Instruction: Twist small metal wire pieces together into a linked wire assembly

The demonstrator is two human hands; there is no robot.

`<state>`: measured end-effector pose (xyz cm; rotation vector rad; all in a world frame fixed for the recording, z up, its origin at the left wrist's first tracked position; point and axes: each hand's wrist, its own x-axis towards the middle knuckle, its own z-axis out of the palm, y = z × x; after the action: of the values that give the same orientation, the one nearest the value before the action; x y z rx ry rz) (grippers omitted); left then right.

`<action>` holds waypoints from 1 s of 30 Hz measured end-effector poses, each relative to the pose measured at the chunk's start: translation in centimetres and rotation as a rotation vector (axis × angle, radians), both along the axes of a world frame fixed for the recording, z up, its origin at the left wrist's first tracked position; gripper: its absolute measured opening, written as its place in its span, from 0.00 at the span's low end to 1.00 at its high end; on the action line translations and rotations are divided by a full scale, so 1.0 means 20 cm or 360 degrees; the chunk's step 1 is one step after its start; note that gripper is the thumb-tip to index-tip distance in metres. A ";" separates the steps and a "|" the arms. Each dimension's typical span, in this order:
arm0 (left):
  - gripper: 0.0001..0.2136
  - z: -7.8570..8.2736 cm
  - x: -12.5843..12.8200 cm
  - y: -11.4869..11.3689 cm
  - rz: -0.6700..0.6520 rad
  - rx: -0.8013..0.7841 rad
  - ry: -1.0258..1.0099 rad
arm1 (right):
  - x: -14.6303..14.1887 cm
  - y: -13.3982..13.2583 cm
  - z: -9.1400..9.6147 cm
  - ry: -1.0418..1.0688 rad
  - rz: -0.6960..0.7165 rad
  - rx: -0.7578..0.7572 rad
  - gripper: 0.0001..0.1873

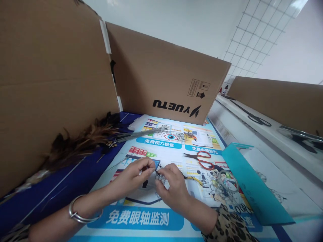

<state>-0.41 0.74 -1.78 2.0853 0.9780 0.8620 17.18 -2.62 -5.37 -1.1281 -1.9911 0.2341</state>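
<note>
My left hand (137, 174) is closed in a pinch, thumb against forefinger, on one side of a small dark wire piece (156, 172). From the other side my right hand (174, 185) pinches the same piece, its fingers curled. Thin, shiny wire strands spread beneath and between my fingertips; their exact shape is too small to make out. Just right of my right hand lies a yellow-handled tool (197, 179), partly hidden. Beyond it rest red-handled scissors (193, 156), with their blades pointing left.
Tall cardboard panels (156, 67) stand at the left and back. Brown feathers (78, 143) and a bundle of thin wires (141, 134) lie at left. Wire bits surround a round clear container (229, 181) at right, beside a teal folder (254, 188). Black scissors (259, 120) lie on a white ledge.
</note>
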 end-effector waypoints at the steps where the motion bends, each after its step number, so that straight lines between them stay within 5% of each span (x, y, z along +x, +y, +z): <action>1: 0.07 0.00 0.00 -0.01 -0.0022 -0.0102 -0.0050 | 0.00 0.00 -0.01 0.0006 0.0007 0.0012 0.13; 7: 0.09 0.00 0.01 -0.01 -0.0132 -0.0521 -0.0241 | 0.00 -0.01 -0.02 0.0026 0.0039 0.0004 0.13; 17: 0.10 0.00 -0.02 0.02 -0.0229 -0.0505 -0.0246 | 0.00 0.00 -0.01 0.0026 0.0037 0.0017 0.13; 23: 0.10 -0.01 -0.01 0.01 -0.0028 -0.0220 -0.0076 | 0.00 -0.01 0.00 -0.0033 0.0033 0.0021 0.14; 30: 0.04 -0.08 -0.01 -0.01 0.0023 0.0550 0.0004 | -0.02 -0.02 0.01 -0.0164 0.0024 0.0036 0.12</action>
<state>-0.59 0.59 -3.42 2.3685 0.8959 1.0999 16.87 -3.07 -5.10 -1.1316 -2.0884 0.1637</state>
